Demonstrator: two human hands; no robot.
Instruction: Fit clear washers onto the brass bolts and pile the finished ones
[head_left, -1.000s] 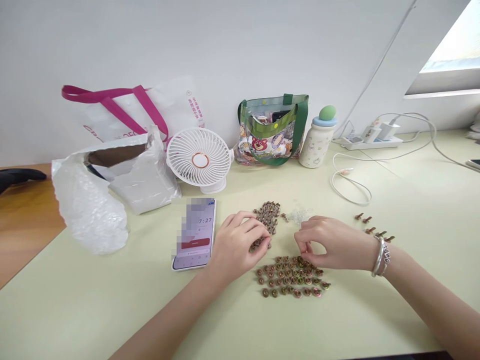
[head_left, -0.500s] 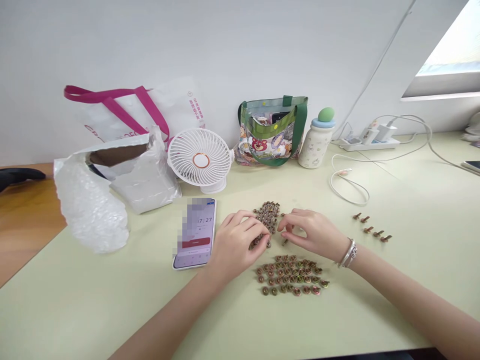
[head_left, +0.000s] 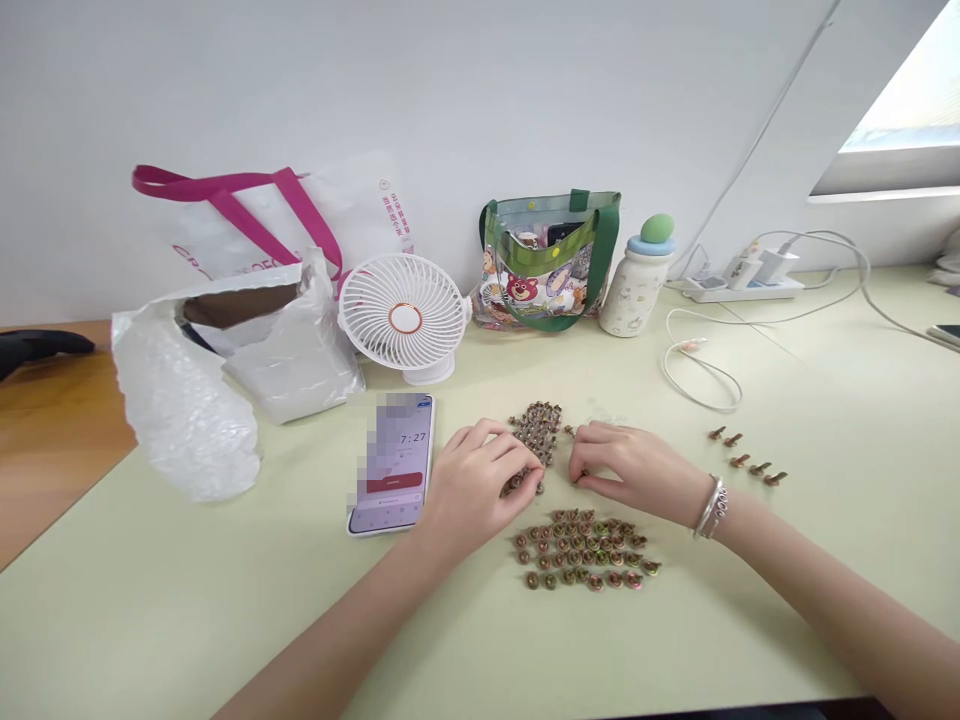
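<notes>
A dense pile of small brownish metal screws [head_left: 538,428] stands on the pale green table. My left hand [head_left: 478,482] rests at the pile's left and near side, thumb and fingertips pinched together; whatever they hold is hidden. To the right of the pile, my right hand [head_left: 641,470] is closed in a pinch, with a small screw [head_left: 584,474] barely showing between thumb and fingers. Nearer to me, several screws with round washers [head_left: 577,550] stand in rough rows, some with green or reddish rims. Several longer screws [head_left: 760,468] lie apart on the right.
A phone [head_left: 394,465] lies left of my left hand. Behind stand a white fan [head_left: 405,315], a torn bubble mailer [head_left: 187,400], a green-trimmed bag [head_left: 544,265] and a bottle [head_left: 636,290]. A white cable [head_left: 705,370] runs from a power strip [head_left: 742,289]. Small clear pieces [head_left: 606,412] lie behind my right hand.
My right hand has moved slightly right and closed its fingers on a small screw that lay on the table. My left hand keeps its place and pinch.
</notes>
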